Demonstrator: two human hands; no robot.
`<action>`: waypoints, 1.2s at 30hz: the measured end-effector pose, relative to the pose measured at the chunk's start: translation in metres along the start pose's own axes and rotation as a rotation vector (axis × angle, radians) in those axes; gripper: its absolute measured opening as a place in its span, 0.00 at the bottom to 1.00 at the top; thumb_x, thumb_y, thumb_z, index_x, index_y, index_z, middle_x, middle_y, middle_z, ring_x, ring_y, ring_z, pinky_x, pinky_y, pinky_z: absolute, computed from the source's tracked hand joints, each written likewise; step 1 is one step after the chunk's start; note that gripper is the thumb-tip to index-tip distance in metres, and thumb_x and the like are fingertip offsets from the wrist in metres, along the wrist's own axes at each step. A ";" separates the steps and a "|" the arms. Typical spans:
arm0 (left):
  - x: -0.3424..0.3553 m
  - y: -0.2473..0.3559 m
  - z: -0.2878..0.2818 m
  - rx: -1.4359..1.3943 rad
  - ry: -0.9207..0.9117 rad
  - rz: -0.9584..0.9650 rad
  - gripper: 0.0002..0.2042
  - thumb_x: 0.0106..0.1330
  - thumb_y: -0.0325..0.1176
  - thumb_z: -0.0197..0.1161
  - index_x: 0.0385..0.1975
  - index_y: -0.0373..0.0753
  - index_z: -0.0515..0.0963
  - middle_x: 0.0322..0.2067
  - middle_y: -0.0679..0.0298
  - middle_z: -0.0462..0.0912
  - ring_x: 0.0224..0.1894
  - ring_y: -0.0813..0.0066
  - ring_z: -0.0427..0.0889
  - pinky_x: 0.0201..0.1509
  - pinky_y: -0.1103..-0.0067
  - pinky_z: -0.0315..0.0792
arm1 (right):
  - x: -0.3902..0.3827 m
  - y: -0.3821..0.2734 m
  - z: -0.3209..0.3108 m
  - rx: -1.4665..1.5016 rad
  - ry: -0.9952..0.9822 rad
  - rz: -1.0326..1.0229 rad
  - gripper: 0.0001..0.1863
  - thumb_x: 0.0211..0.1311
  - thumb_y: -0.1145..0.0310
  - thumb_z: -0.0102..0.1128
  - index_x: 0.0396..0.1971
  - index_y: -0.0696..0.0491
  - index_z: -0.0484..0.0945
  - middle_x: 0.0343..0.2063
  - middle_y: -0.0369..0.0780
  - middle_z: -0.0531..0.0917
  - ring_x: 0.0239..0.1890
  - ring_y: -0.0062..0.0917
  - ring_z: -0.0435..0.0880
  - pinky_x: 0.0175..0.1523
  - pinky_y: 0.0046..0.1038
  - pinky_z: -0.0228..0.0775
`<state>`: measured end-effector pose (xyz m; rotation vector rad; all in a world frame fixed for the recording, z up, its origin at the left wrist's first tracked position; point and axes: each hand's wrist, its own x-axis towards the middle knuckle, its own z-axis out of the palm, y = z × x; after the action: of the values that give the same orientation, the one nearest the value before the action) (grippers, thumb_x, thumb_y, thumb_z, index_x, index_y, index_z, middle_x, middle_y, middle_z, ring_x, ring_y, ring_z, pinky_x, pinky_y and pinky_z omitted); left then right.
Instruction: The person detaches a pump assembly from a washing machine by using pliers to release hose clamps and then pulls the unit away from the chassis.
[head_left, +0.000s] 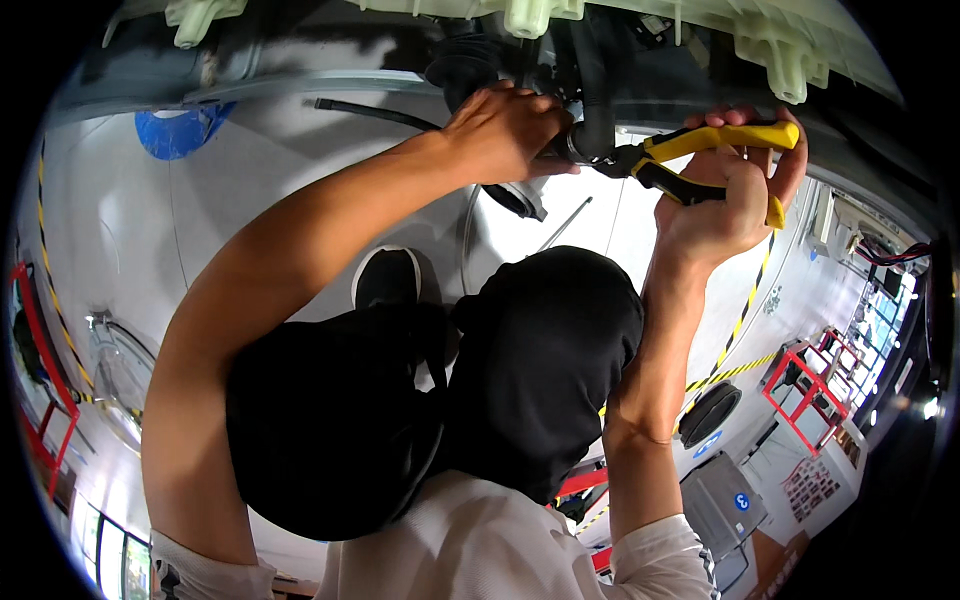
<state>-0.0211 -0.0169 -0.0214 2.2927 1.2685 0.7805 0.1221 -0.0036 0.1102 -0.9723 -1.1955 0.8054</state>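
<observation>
Yellow-and-black pliers are in my right hand, their jaws at a dark fitting, perhaps a clamp, on a black hose hanging from the underside above. Just left of the jaws, my left hand is closed against the hose fitting; what its fingers hold is hidden. A ribbed black boot is behind it. A thin black tube runs leftward from near that hand, and a larger black piece dangles below it.
Pale plastic brackets line the dark structure overhead. Below are my shoe, a thin rod, striped floor tape and a blue marking. Red-framed racks, a black round object and a grey case are at the sides.
</observation>
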 end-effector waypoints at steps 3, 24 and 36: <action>0.001 0.002 -0.003 -0.051 -0.021 -0.034 0.24 0.56 0.52 0.67 0.43 0.38 0.80 0.38 0.61 0.82 0.41 0.59 0.81 0.50 0.69 0.72 | 0.003 0.003 -0.001 -0.015 0.000 0.012 0.30 0.44 0.79 0.49 0.55 0.59 0.64 0.34 0.45 0.76 0.36 0.28 0.78 0.47 0.30 0.74; 0.004 0.001 -0.007 -0.027 -0.071 -0.058 0.21 0.62 0.54 0.59 0.39 0.41 0.81 0.36 0.61 0.83 0.38 0.60 0.82 0.47 0.70 0.73 | 0.011 0.007 0.007 -0.287 -0.187 0.044 0.36 0.46 0.76 0.46 0.62 0.64 0.62 0.49 0.52 0.76 0.57 0.37 0.74 0.63 0.32 0.60; 0.011 0.005 -0.009 -0.036 -0.148 -0.073 0.18 0.63 0.51 0.59 0.45 0.47 0.80 0.37 0.59 0.82 0.43 0.60 0.81 0.50 0.68 0.70 | -0.014 -0.009 -0.029 -0.409 -0.294 -0.007 0.21 0.49 0.78 0.47 0.42 0.53 0.84 0.58 0.51 0.72 0.62 0.42 0.71 0.65 0.42 0.63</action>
<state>-0.0191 -0.0097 -0.0089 2.2172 1.2528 0.5921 0.1476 -0.0249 0.1109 -1.2070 -1.6600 0.7286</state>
